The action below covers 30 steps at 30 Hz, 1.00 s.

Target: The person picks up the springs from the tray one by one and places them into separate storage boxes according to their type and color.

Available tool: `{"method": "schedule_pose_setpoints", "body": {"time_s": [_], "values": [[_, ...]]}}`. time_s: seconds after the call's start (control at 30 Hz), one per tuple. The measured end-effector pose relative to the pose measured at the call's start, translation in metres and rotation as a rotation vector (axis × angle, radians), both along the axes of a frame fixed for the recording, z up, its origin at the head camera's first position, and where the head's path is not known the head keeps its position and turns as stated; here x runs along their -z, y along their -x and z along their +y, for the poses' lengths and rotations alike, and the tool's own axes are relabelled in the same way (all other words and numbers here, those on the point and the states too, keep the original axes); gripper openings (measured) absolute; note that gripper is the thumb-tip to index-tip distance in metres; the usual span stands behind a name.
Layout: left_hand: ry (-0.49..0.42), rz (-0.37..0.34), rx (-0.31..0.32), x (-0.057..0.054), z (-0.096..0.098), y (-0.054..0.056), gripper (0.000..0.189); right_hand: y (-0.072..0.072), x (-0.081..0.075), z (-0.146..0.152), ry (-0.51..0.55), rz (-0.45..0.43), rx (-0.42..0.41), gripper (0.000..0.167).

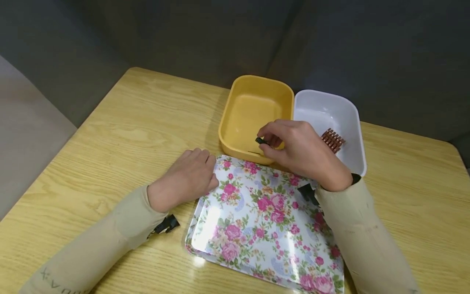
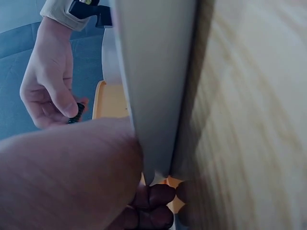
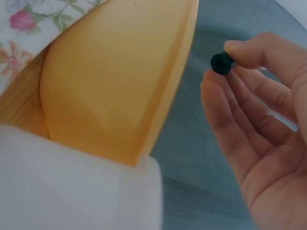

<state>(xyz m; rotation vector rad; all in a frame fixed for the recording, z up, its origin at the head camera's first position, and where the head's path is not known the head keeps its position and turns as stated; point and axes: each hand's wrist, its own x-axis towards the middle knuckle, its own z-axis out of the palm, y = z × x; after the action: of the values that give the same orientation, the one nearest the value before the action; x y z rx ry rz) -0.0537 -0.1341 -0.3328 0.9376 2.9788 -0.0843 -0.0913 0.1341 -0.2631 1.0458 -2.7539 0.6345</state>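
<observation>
My right hand (image 1: 299, 149) pinches a small dark green, ridged cylinder (image 3: 221, 63) between thumb and fingertips, its round hollow end showing in the right wrist view. The hand is above the near right part of the yellow bin (image 1: 235, 114). At the far left corner of the floral tray (image 1: 253, 232), my left hand (image 1: 189, 175) grips the edge with curled fingers. In the left wrist view the fingers (image 2: 160, 195) are low against the wood beside the tray's pale side, partly hidden by the forearm.
A white bin (image 1: 358, 139) adjoins the yellow one on the right. Inside it lies a cluster of reddish-brown ribbed pieces (image 1: 333, 141). Both bins stand near the back edge of the wooden table (image 1: 121, 122), with a dark curtain-like backdrop (image 1: 205, 36) behind.
</observation>
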Motion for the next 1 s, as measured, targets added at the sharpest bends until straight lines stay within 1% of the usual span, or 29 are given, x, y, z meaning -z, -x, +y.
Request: {"method": "schedule_pose_setpoints", "body": {"time_s": [0.1,0.2,0.3,0.47,0.53,0.67,0.83,1.0], "values": [[0.014,0.024,0.011,-0.002,-0.001,-0.003,0.028,0.0,0.0,-0.002,-0.001,-0.024,0.009,0.019],[0.025,0.023,0.011,-0.002,-0.001,-0.004,0.028,0.001,0.002,-0.003,0.005,-0.049,0.019,0.019],[0.027,0.005,0.002,-0.003,-0.002,-0.005,0.027,0.004,0.005,-0.003,0.02,-0.083,0.031,0.02],[0.02,0.011,0.006,-0.004,-0.004,-0.007,0.027,0.007,0.011,-0.003,0.046,-0.131,0.041,0.02],[0.014,0.011,0.009,-0.004,-0.005,-0.008,0.027,0.009,0.013,-0.003,0.05,-0.139,0.042,0.02],[0.015,-0.012,0.005,-0.006,-0.005,-0.008,0.027,0.011,0.017,-0.004,0.046,-0.15,0.05,0.021],[0.048,-0.05,-0.01,-0.009,-0.006,-0.008,0.027,0.015,0.022,-0.007,0.04,-0.152,0.05,0.022],[0.039,-0.037,-0.002,-0.008,-0.008,-0.008,0.027,0.017,0.027,-0.009,0.045,-0.176,0.059,0.022]]}}
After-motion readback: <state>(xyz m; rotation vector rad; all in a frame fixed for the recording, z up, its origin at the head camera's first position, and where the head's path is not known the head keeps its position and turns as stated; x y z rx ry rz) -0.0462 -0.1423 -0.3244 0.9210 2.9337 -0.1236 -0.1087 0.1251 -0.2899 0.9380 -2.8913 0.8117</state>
